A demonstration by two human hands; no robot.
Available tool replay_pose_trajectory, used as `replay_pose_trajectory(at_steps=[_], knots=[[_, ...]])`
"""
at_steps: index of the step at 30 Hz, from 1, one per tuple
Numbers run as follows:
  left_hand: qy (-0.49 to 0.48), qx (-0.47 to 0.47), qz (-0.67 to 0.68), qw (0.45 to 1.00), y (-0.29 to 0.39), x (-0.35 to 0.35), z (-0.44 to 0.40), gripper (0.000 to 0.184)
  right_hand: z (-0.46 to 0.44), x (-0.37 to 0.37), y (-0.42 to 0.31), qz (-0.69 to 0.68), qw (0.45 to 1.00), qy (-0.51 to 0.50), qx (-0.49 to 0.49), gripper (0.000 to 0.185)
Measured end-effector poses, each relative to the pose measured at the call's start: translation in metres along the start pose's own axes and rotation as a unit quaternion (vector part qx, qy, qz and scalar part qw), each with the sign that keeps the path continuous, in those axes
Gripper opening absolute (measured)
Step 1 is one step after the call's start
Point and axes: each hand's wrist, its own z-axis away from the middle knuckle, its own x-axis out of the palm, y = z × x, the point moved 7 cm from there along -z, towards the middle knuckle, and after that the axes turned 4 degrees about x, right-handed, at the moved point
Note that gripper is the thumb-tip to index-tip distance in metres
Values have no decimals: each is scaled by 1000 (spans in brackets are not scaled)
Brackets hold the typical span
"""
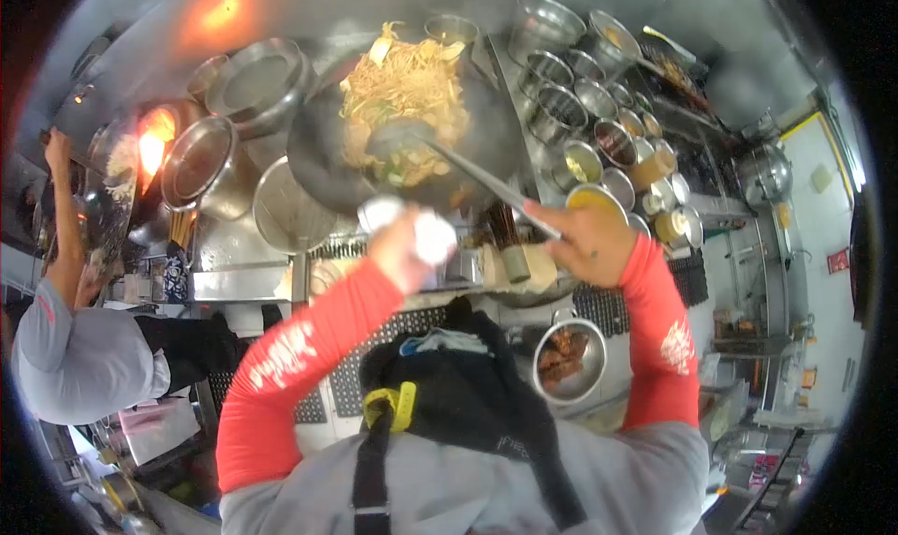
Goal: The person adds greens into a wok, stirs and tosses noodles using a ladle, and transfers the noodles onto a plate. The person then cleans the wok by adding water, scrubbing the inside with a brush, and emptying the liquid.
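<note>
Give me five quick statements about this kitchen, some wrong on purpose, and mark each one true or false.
1. Noodles lie in the wok. True.
2. The right hand grips a long-handled utensil. True.
3. The left hand holds nothing. False: it holds something white, too blurred to name.
4. Both long sleeves are blue. False: they are red.
5. Another person stands at the left side of the picture. True.
</note>
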Motion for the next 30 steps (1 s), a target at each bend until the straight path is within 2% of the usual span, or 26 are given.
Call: replay_pose_trajectory(at_steps=[1,3,6,7,9,11,12,14,17,19,20,21,23,25,27,29,30], knots=[[-48,31,-33,998,20,9,-20,20,-9,1,5,-2,1000,4,-13,52],[-14,60,-6,998,46,15,-43,19,-31,10,16,-6,999,21,-43,50],[-73,104,-19,992,7,-44,-99,17,-61,30,38,-10,996,92,-2,52],[-74,99,-49,991,-8,-55,-95,15,-58,28,39,-16,991,129,1,52],[-48,56,-16,997,-37,-83,-99,15,-42,32,32,-29,980,195,4,51],[-59,98,-75,991,-23,-62,-75,16,-14,25,18,-97,971,215,28,56],[-52,95,-31,994,-14,-61,-80,16,-4,32,15,-141,965,217,51,58],[-26,74,-54,995,20,-34,-72,14,4,70,23,-228,944,220,94,62],[4,67,-58,996,50,-11,-92,12,-10,151,44,-170,930,322,37,56],[4,74,-70,995,55,-13,-109,11,-7,175,49,-198,926,313,70,57],[-2,90,-75,993,57,-17,-124,11,-9,178,48,-272,910,298,90,57],[-6,102,-82,991,58,-20,-137,11,-10,173,46,-309,903,257,154,55],[5,105,-78,991,59,-20,-151,10,-23,160,50,-346,873,322,121,54],[34,93,-78,992,58,-21,-165,11,-41,147,67,-337,867,333,152,54],[-1,95,-62,994,57,-29,-181,22,-62,131,83,-319,860,371,146,55],[22,94,-41,994,55,-29,-183,11,-85,119,90,-323,853,365,187,56],[15,81,-20,996,54,-31,-188,11,-98,121,94,-317,850,384,172,57]])
